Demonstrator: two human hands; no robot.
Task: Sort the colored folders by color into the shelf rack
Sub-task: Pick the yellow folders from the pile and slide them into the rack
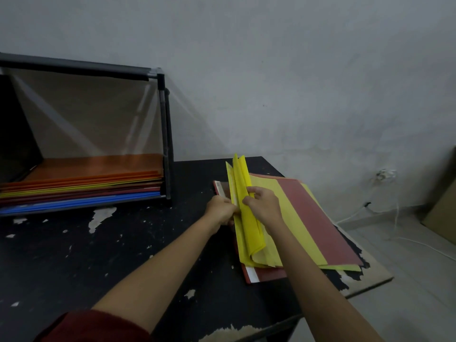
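A loose pile of folders [318,218] lies on the right part of the black table: pale yellow and brick-red ones, fanned out. On its left side several bright yellow folders [246,218] stand up on edge. My left hand [220,209] pinches their left face near the spine. My right hand [262,203] grips them from the right, fingers curled over the top sheets. The shelf rack [162,124], a black tube frame with clear walls, stands at the left. Inside it lies a flat stack of folders [86,186]: orange on top, then yellow, dark red and blue.
The black table [123,255] has chipped paint and a worn right corner [370,280]. A grey wall stands close behind. On the floor at the right run white cables [394,218] from a wall socket [385,175], and a cardboard sheet [441,213] leans there.
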